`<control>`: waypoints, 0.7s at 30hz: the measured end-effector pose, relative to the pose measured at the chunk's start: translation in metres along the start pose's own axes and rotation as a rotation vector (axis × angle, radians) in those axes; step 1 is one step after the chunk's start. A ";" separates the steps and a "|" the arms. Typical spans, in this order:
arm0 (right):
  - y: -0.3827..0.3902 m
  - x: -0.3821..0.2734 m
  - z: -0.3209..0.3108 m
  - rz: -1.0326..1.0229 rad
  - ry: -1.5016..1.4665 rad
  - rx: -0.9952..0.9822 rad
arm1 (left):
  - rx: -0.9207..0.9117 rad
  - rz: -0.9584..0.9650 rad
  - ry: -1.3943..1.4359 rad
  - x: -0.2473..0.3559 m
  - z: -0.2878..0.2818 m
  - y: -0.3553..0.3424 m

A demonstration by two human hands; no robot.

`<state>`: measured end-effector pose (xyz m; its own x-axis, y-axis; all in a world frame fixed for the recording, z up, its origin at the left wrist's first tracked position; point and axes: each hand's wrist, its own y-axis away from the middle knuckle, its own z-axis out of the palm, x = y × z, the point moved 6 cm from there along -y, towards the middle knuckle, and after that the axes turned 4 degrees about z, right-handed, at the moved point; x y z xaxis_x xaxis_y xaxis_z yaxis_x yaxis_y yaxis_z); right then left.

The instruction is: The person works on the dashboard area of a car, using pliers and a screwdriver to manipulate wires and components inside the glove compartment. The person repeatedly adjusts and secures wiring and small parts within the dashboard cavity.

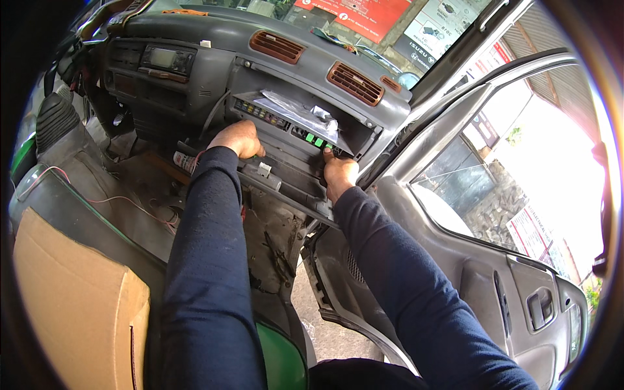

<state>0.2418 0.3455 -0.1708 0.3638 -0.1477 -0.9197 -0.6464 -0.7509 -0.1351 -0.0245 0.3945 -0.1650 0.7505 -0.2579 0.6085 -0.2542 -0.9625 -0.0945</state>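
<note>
We see a red banner sign (361,14) beyond the windshield at the top edge, a dark poster (434,34) just right of it, and a white-and-red sign (530,235) outside the open door window. A tan cardboard box (75,305) sits lower left. On the dashboard's upper left sits a small rectangular display (162,58).

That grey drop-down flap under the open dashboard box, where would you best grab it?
Probably by its long front edge, from the seat side, one hand near each end. The flap is wide, thin and hangs tilted. The left hand and right hand already sit about that far apart.
</note>
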 end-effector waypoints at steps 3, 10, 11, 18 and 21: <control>-0.010 0.003 0.002 0.060 0.048 0.007 | 0.004 0.020 -0.006 0.004 -0.004 0.003; -0.036 0.013 0.011 0.034 0.244 0.016 | 0.018 0.100 0.029 0.025 -0.027 0.019; -0.036 0.013 0.010 0.004 0.245 0.031 | 0.020 0.104 0.037 0.027 -0.030 0.021; -0.020 0.013 -0.005 0.152 0.201 0.011 | 0.048 0.124 0.046 0.026 -0.026 0.016; -0.015 0.014 -0.005 0.233 0.104 -0.055 | 0.031 0.116 0.048 0.024 -0.022 0.013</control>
<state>0.2599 0.3515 -0.1803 0.2783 -0.3835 -0.8806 -0.6845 -0.7224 0.0983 -0.0228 0.3774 -0.1341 0.6869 -0.3643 0.6288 -0.3185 -0.9287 -0.1901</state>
